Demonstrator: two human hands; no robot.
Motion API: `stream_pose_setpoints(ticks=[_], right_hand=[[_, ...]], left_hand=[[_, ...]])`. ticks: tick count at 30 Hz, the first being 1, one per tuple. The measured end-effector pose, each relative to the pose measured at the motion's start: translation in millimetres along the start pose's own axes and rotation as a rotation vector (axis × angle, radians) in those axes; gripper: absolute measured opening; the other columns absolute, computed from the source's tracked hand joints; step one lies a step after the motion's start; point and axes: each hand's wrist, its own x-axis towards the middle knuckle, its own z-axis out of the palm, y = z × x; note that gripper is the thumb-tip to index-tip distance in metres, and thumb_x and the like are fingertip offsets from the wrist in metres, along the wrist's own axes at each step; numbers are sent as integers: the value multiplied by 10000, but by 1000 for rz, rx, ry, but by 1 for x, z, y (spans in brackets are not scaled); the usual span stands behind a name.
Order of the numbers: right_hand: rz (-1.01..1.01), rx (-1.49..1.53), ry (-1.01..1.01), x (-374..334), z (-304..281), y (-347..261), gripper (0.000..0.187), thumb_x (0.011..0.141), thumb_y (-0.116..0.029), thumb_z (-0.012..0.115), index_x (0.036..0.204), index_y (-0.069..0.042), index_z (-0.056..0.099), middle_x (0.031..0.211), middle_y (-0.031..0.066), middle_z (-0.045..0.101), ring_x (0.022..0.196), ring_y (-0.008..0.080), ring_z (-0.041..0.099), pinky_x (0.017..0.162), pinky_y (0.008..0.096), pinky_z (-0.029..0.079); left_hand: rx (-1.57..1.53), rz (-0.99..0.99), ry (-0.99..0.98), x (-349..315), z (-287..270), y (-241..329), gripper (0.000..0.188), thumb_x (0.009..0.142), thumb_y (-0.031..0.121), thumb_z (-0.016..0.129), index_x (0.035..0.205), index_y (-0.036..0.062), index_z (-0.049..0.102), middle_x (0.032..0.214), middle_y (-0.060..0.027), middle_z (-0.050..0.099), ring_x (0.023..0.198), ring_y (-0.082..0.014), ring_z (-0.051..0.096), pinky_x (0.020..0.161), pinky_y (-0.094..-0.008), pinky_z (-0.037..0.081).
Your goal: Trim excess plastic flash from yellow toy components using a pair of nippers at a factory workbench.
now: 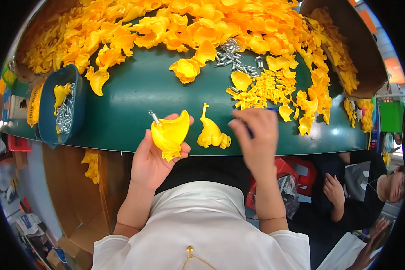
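Observation:
My left hand (150,157) holds a hollow yellow plastic shell (171,135), its inner side facing up. A small silver spring-like metal piece (153,116) sticks up from the shell's upper left edge. My right hand (258,135) hovers over the front of the table with curled fingers, partly blurred. Parts of a dark blue stick-like tool (250,131) show beside these fingers; the rest is hidden by the hand. Between my hands a second yellow shell (211,133) lies on the green table (139,94), rounded side up. Just beyond it is a small yellow peg (205,109).
Yellow shells (202,31) are heaped along the far side. Silver metal pieces (238,58) and small yellow parts (267,87) lie at the right. A blue basket (47,112) with metal pieces stands left. Another person (346,189) sits at right, near a red stool (307,175).

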Motion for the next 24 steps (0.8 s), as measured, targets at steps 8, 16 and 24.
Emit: stream_pose_setpoints(ticks=[8,16,24], right_hand=[[108,-258,14,19,4,24,150,701,-116,762,795,-62,658,829,52,581,879,250,489,764,359,411],[-167,-283,-48,35,10,23,162,695,-47,734,838,-45,657,920,57,588,932,259,539,792,372,453],[-275,265,-123,26,-8,-16,151,689,13,728,813,-40,657,798,87,656,723,242,638,654,306,512]], left_hand=[[18,-131,-8,9,5,-16,504,1013,342,300,1350,-28,360,1291,-213,484,951,-294,624,804,-364,537],[125,-174,55,13,13,-11,496,1015,344,302,1326,-30,397,1252,-184,516,983,-289,626,789,-349,543],[98,-218,91,13,11,-13,507,1013,363,298,1313,-32,409,1232,-171,539,993,-289,625,783,-344,548]])
